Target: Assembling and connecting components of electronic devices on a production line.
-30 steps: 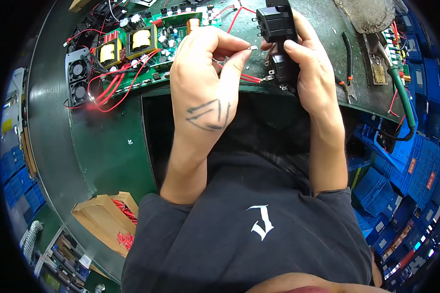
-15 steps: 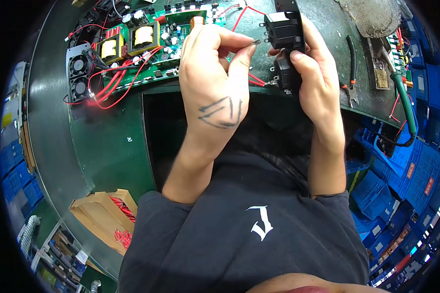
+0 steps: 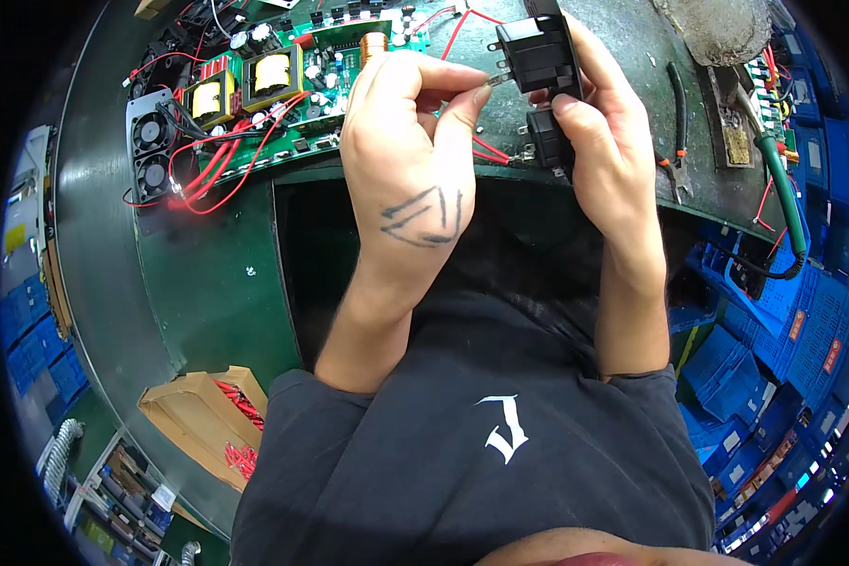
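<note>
In my right hand [image 3: 611, 151] is a black panel with sockets [image 3: 538, 58], held upright by its edge, the thumb lying across its face near a lower socket. Metal solder tabs stick out from the sockets toward the left. Thumb and forefinger of my left hand [image 3: 406, 156] pinch a small metal piece [image 3: 494, 81] at a tab of the upper socket; whether it is fitted onto the tab is too small to tell. Red wires [image 3: 489, 149] run to a tab of the lower socket. Beyond my left hand lies a green circuit board [image 3: 330, 71] with yellow-wound transformers.
Two fans [image 3: 149, 149] stand at the board's left end. Pliers [image 3: 677, 123] lie right of my right hand. A green-handled soldering iron [image 3: 774, 174] rests by a small tray [image 3: 734, 141] at the bench's right. Below left is a cardboard box [image 3: 184, 415] holding red pieces.
The socket panel and my right hand have shifted slightly left. The small metal piece in my left fingers is now up against the upper socket's tab, where a gap showed before.
</note>
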A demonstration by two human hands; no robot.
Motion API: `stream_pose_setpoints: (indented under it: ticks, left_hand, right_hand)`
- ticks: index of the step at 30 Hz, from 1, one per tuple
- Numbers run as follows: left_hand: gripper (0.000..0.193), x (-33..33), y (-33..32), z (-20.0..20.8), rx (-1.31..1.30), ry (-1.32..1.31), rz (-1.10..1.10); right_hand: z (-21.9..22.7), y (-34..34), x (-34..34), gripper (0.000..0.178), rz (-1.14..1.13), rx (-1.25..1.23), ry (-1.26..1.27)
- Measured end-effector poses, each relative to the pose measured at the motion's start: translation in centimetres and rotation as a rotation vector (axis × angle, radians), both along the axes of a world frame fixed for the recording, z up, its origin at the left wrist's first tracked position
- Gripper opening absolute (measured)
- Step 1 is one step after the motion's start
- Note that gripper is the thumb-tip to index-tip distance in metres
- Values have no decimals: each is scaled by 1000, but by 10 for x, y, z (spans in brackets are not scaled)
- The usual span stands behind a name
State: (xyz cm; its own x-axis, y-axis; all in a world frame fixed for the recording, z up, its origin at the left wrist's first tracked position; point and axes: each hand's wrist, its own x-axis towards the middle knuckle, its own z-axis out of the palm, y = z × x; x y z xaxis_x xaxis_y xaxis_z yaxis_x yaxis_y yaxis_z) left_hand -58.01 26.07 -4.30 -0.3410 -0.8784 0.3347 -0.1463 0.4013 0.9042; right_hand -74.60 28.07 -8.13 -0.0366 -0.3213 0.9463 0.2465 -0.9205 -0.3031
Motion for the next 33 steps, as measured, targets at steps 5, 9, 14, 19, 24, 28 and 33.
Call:
stream_pose_setpoints:
  ticks: [5,9,14,19,24,28,33]
  left_hand:
    - [10,1,-3,-3,-90,-43,-12]
    - [11,0,-1,-2,-135,-49,10]
    - [9,3,0,7,108,-31,36]
    - [9,-4,6,4,143,13,15]
    - [9,-3,-8,9,127,-53,-27]
    - [9,6,-26,1,55,-175,-47]
    - [13,10,-38,5,108,-121,-97]
  right_hand:
    - [52,51,24,63,-441,1083,-55]
    - [69,52,18,54,-891,868,484]
    - [46,45,20,68,-786,985,418]
    - [48,52,22,70,-859,1078,427]
    - [75,69,21,83,-1272,841,598]
    - [127,156,-39,36,-1534,655,684]
    - [135,209,-122,39,-1958,1059,758]
